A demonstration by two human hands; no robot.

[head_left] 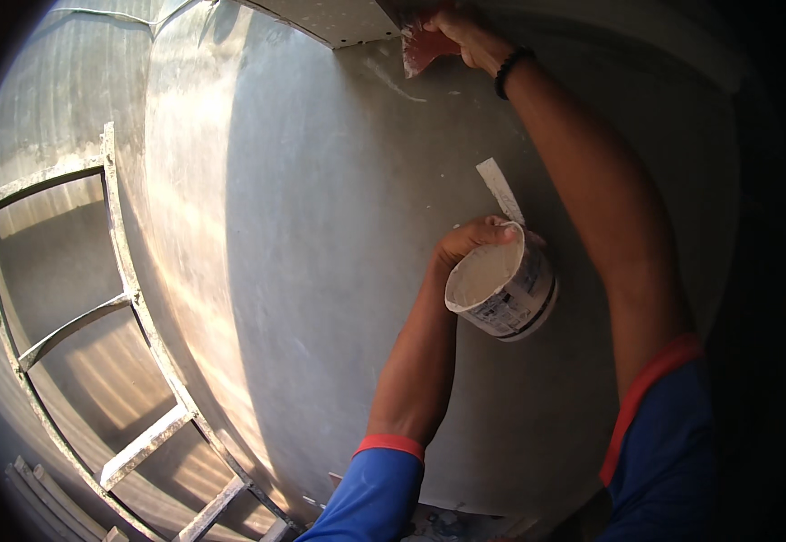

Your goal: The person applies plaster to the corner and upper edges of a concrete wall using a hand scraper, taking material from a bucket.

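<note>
My left hand (479, 238) grips a white plastic tub (515, 303) with pale paste inside, holding it tilted in front of the grey wall. A white, flat strip (497, 185) sticks up behind the tub's rim, beside my left fingers; I cannot make out what it is fixed to. High up, my right hand (463, 34) is closed on a red scraper (422, 52) with white smears on it, held at the underside edge of a pale overhead panel (316, 18).
A paint-spattered ladder (154, 438) leans at the left. The plastered wall (321, 199) fills the middle, with sunlight along its left part. Several long pale boards (54, 497) stand at the lower left. A cable (95, 14) runs along the top left.
</note>
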